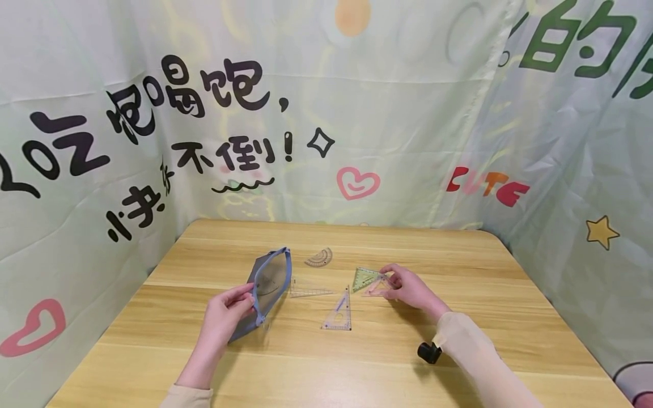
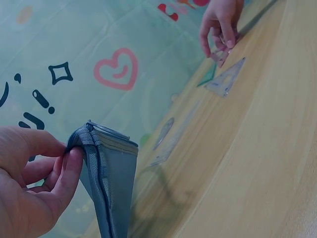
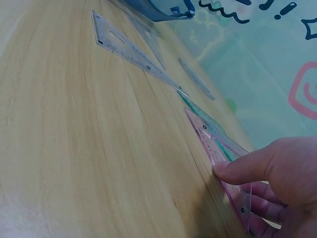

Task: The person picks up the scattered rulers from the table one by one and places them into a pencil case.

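Left hand (image 1: 227, 311) pinches the pouch (image 1: 267, 289) rim at nine o'clock; right hand (image 1: 410, 286) grasps the pink triangle (image 1: 378, 288) at three o'clock.

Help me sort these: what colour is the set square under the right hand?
Pink set square, clearest in the right wrist view.

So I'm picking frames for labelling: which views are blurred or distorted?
Head view: sharp, evenly lit, wide-angle bend at the backdrop edges. Left wrist view: pouch crisp, the far right hand soft. Right wrist view: the pink set square sharp, the near table smeared.
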Tool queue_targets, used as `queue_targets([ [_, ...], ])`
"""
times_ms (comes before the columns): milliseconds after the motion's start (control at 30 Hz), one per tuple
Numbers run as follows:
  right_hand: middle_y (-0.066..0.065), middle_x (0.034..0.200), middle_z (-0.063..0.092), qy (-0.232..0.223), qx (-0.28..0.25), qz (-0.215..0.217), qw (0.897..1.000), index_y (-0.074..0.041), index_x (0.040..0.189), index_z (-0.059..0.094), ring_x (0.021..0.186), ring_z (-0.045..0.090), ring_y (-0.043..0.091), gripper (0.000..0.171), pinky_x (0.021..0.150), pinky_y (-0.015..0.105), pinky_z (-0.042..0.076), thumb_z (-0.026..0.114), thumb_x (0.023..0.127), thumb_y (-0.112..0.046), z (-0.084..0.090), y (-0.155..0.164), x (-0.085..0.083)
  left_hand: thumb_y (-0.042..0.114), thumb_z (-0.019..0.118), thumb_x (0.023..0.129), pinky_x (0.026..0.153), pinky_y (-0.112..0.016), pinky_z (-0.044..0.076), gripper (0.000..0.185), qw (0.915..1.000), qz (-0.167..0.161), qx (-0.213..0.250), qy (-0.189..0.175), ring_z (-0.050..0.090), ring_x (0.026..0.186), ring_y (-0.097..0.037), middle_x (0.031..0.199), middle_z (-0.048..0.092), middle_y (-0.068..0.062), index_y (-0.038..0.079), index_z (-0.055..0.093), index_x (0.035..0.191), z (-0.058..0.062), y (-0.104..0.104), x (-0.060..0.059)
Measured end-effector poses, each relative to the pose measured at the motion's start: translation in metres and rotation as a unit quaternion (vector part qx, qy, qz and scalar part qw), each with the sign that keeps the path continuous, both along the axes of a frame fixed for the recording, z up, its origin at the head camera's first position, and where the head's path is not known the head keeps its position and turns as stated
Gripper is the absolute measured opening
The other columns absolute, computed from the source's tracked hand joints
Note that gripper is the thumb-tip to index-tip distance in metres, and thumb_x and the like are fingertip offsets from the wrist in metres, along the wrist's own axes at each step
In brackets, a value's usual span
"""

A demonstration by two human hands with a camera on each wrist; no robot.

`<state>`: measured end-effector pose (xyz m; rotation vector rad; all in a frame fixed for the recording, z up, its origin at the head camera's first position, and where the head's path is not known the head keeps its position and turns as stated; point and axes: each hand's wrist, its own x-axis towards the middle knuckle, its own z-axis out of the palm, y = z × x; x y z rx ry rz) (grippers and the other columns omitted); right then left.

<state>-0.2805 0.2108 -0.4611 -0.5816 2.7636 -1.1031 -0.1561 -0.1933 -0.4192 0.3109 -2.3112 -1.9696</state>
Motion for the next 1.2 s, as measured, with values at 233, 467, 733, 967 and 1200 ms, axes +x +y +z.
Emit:
queue_targets([
  [233,0.015,0.093,0.062,0.001,-0.018,-0.019,1.000,0.005,0.122,0.056,0.078,0.055,0.016,0.047,0.062,0.021,0.047,0.076,0.080,-0.002,-0.0019,-0.0014,0.0004,0.001,0.060,0.094,0.077,-0.016,0.060,0.037,1.0000,0.000,0.002,0.002,0.062,0.081,0.000,0.095,0.063,-0.001,-0.007,0.059,0.131,-0.0011,-0.0013,-0.0009],
  [467,0.012,0.090,0.063,0.002,-0.021,-0.041,0.999,0.004,0.115,0.061,0.076,0.055,0.015,0.041,0.060,0.020,0.048,0.077,0.078,-0.001,-0.0025,-0.0003,0.0010,0.002,0.061,0.095,0.079,-0.017,0.061,0.038,1.0000,-0.001,0.002,0.003,0.062,0.081,0.000,0.095,0.064,0.000,-0.007,0.058,0.131,-0.0008,-0.0028,-0.0013],
  [733,0.010,0.085,0.064,0.004,-0.019,-0.039,0.999,0.002,0.113,0.061,0.072,0.056,0.014,0.037,0.056,0.020,0.048,0.078,0.081,-0.004,0.0003,-0.0016,0.0062,0.002,0.061,0.095,0.077,-0.016,0.060,0.038,1.0000,-0.001,-0.002,0.002,0.062,0.081,0.000,0.096,0.063,-0.001,-0.007,0.058,0.132,-0.0029,-0.0035,-0.0004],
  [967,0.008,0.082,0.063,0.002,-0.021,-0.037,0.999,0.000,0.110,0.063,0.070,0.056,0.012,0.031,0.054,0.019,0.048,0.076,0.082,-0.003,0.0009,-0.0024,0.0091,0.003,0.061,0.095,0.077,-0.014,0.060,0.040,1.0000,-0.006,-0.001,-0.002,0.061,0.083,-0.001,0.100,0.062,-0.003,-0.006,0.057,0.133,-0.0042,-0.0027,-0.0002],
  [1200,0.006,0.079,0.063,-0.001,-0.031,-0.032,0.999,0.001,0.110,0.062,0.065,0.055,0.012,0.029,0.050,0.020,0.048,0.074,0.084,-0.003,-0.0026,0.0000,0.0099,0.002,0.061,0.095,0.079,-0.015,0.060,0.040,0.9999,-0.007,0.000,-0.008,0.063,0.084,-0.001,0.102,0.062,-0.005,-0.006,0.056,0.134,-0.0046,-0.0021,0.0003],
])
